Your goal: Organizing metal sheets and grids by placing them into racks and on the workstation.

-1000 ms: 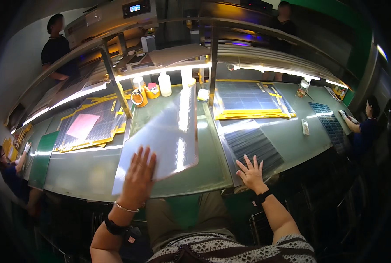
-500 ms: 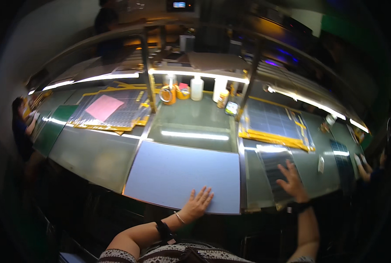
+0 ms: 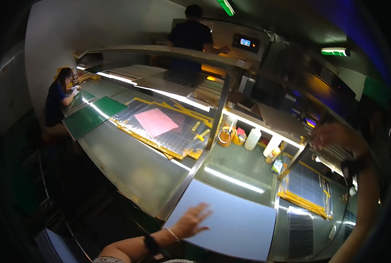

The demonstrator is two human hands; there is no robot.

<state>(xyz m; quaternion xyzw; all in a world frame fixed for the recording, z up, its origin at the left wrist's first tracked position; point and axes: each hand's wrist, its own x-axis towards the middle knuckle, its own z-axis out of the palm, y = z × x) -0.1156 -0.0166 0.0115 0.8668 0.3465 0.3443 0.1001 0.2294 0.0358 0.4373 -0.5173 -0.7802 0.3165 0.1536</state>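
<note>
A pale blue rectangular sheet [image 3: 237,219] lies on the lit table in front of me. My left hand [image 3: 190,222] is over its left part, palm down and fingers spread, holding nothing; whether it touches the sheet I cannot tell. My right hand [image 3: 341,138] is raised at the right in front of the shelf, dim and slightly blurred, its fingers apart with nothing visible in them. Below it on the table are a dark striped sheet [image 3: 301,230] and yellow-edged film panels [image 3: 307,186].
Left of the divider, a pink sheet [image 3: 156,122] rests on yellow-taped film, with a green board [image 3: 94,117] beyond. Tape rolls [image 3: 225,136] and white bottles [image 3: 253,139] stand under the shelf light. One person [image 3: 57,101] works at far left; another [image 3: 191,37] stands behind the shelf.
The view has swung left and tilted. My right hand has risen from above the dark sheet to shelf height. My left hand has shifted toward the blue sheet's left side.
</note>
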